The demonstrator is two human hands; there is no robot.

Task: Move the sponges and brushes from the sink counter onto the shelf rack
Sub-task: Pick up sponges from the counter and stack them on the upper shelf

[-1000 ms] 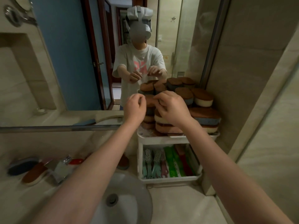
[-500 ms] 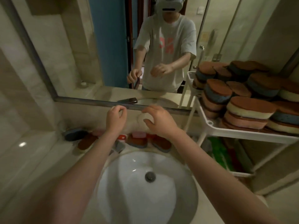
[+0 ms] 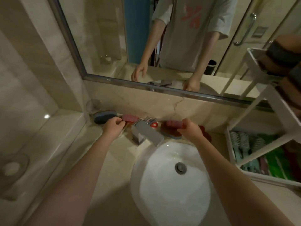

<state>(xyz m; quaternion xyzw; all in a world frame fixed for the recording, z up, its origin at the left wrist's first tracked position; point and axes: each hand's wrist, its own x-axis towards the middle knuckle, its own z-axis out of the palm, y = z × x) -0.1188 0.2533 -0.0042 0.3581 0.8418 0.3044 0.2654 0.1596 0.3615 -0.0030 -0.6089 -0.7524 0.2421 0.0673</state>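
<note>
Looks steeply down from the person's head, close over the sink (image 3: 171,185) and tabletop (image 3: 114,162), facing the mirror (image 3: 105,38); catches the shelf rack (image 3: 250,110) at the right edge.

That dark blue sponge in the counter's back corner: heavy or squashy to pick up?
The dark blue sponge looks thick and foam-like, so probably light and squashy. Its flat oval shape suggests it won't roll. Lying near the sink, it may be damp and slightly heavier; I cannot tell.
</note>
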